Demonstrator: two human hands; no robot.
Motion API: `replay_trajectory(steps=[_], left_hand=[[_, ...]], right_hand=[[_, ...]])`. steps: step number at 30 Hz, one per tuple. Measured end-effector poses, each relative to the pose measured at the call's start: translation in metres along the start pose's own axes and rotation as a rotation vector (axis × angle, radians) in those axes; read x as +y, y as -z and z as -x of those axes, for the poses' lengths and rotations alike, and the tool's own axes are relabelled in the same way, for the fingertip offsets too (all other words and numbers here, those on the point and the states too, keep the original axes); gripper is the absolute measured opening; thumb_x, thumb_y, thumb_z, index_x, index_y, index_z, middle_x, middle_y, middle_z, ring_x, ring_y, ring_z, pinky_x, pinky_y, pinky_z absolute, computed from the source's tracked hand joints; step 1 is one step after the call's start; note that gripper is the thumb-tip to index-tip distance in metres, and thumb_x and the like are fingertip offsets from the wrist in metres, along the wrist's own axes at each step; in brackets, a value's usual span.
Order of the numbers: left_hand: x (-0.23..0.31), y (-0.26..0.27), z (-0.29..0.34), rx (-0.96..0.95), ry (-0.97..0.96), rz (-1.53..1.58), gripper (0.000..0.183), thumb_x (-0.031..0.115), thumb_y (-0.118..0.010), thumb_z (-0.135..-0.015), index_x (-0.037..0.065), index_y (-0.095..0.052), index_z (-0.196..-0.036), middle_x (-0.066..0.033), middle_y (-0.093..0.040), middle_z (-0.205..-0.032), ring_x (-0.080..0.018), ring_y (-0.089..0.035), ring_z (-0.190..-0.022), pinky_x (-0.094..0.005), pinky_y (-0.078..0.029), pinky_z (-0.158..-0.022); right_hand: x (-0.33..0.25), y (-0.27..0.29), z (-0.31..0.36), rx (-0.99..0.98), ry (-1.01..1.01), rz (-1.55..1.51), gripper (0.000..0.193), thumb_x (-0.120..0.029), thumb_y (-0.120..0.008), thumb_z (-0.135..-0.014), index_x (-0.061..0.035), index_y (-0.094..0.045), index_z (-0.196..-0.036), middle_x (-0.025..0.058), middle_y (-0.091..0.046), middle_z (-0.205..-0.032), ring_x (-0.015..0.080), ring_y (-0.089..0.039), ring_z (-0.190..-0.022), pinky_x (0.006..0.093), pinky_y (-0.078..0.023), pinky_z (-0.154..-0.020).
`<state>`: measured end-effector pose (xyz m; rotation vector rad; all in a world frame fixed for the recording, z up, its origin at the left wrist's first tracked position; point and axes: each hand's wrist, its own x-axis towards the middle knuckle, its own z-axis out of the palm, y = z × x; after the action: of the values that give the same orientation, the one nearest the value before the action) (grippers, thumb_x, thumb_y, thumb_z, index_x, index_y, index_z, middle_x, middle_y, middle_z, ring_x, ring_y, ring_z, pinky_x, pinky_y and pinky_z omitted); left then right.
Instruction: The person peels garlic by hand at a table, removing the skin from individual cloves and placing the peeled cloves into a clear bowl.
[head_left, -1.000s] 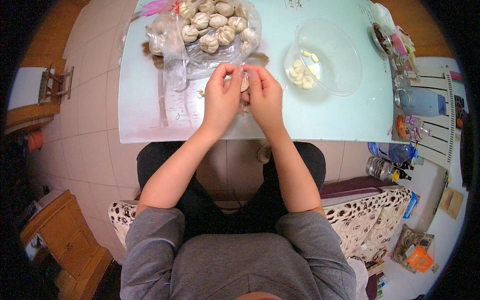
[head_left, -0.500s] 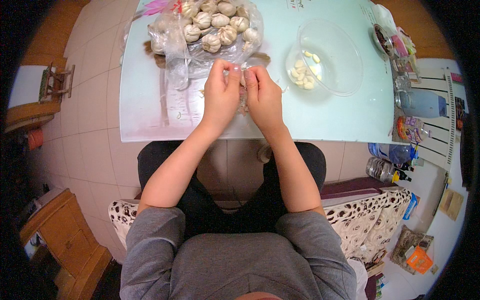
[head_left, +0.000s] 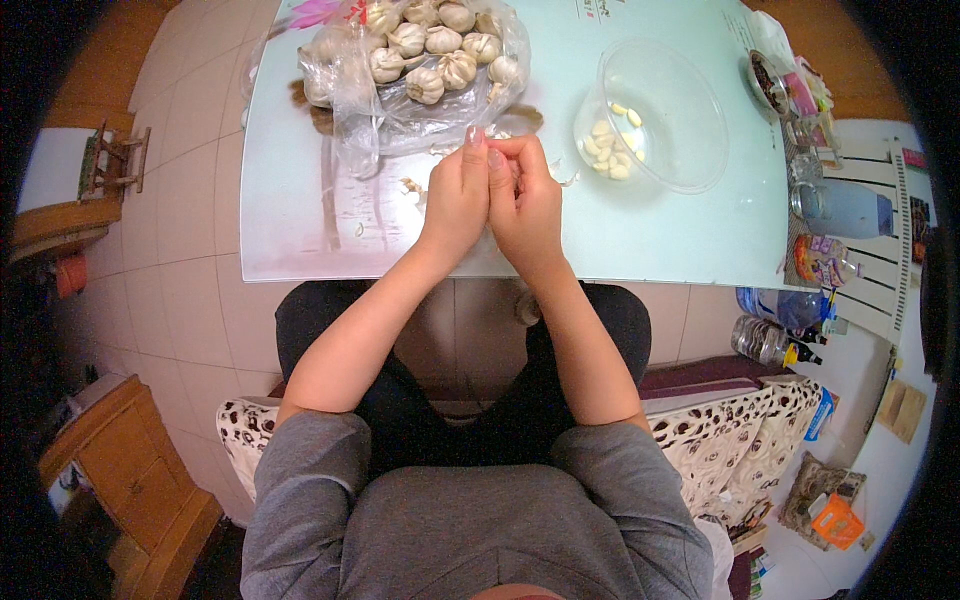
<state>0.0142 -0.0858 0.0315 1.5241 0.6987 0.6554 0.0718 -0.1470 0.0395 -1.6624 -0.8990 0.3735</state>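
Note:
My left hand (head_left: pixel 460 198) and my right hand (head_left: pixel 527 193) are pressed together over the near part of the table, thumbs side by side and fingers curled in. Whatever they pinch is hidden behind the thumbs and fingers. Just beyond them lies a clear plastic bag (head_left: pixel 358 150), spread open, with several whole garlic bulbs (head_left: pixel 457 70) in it. To the right stands a clear round plastic bowl (head_left: pixel 690 120), and peeled garlic cloves (head_left: pixel 606 150) sit at its left side. Scraps of dry garlic skin (head_left: pixel 412 187) lie beside my hands.
The glass-topped table (head_left: pixel 290 240) ends just in front of my lap. At its right edge are a bowl of dark red bits (head_left: pixel 768 80), a blue jug (head_left: pixel 845 207) and bottles. A spotted sofa cover (head_left: pixel 720 430) is at the right, a wooden cabinet (head_left: pixel 135 470) at the lower left.
My hands have drawn closer together, and the left hand has shifted slightly right. The pale piece seen between the thumbs before is now hidden. More skin scraps show left of my hands.

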Motion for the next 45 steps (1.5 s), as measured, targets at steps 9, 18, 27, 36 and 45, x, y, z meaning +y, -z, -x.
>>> replay_trajectory(steps=[9, 18, 27, 36, 45], left_hand=[[0.004, 0.017, -0.007, -0.24, 0.386, 0.399, 0.051, 0.041, -0.024, -0.09, 0.002, -0.052, -0.073, -0.0014, -0.045, -0.054, -0.0088, -0.039, -0.045, -0.0221, -0.031, -0.04], [0.001, 0.012, -0.008, -0.143, 0.257, 0.275, 0.048, 0.045, -0.025, -0.089, 0.006, -0.048, -0.072, 0.0026, -0.036, -0.051, -0.0067, -0.031, -0.042, -0.0202, -0.024, -0.039], [0.003, 0.009, -0.004, 0.057, -0.109, -0.31, 0.051, 0.034, -0.03, -0.09, -0.004, -0.05, -0.062, -0.016, -0.046, -0.048, -0.0242, -0.045, -0.043, -0.0355, -0.036, -0.047], [-0.007, 0.0, -0.012, 0.076, -0.088, -0.128, 0.044, 0.03, -0.035, -0.089, -0.004, -0.048, -0.064, -0.0128, -0.045, -0.049, -0.0193, -0.043, -0.043, -0.0318, -0.036, -0.045], [0.0, 0.019, -0.029, -0.088, -0.041, -0.003, 0.036, 0.03, -0.042, -0.087, 0.001, -0.054, -0.068, -0.0022, -0.052, -0.054, -0.007, -0.043, -0.043, -0.021, -0.033, -0.039]], right_hand=[[0.005, 0.011, -0.006, -0.096, 0.027, -0.129, 0.01, -0.012, -0.044, -0.085, -0.0032, -0.048, -0.088, 0.0087, -0.054, -0.067, 0.0157, -0.05, -0.051, 0.0248, -0.037, -0.044], [0.012, 0.016, -0.014, -0.17, -0.506, -0.85, 0.016, -0.016, -0.039, -0.088, -0.005, -0.048, -0.095, -0.0003, -0.046, -0.065, 0.0048, -0.041, -0.049, 0.0159, -0.026, -0.036], [0.012, 0.003, -0.006, -0.045, 0.07, 0.202, 0.026, -0.02, -0.041, -0.087, 0.0012, -0.046, -0.073, 0.0154, -0.049, -0.065, 0.0308, -0.048, -0.057, 0.0369, -0.038, -0.055], [0.022, -0.008, -0.011, 0.01, -0.072, 0.049, 0.029, -0.02, -0.04, -0.087, 0.0014, -0.047, -0.069, 0.0177, -0.049, -0.057, 0.0316, -0.046, -0.05, 0.0361, -0.037, -0.049], [0.015, 0.017, -0.027, -0.133, -0.439, -0.316, 0.029, -0.024, -0.047, -0.084, 0.0026, -0.054, -0.074, 0.0056, -0.051, -0.054, 0.0095, -0.046, -0.05, 0.0264, -0.039, -0.047]])
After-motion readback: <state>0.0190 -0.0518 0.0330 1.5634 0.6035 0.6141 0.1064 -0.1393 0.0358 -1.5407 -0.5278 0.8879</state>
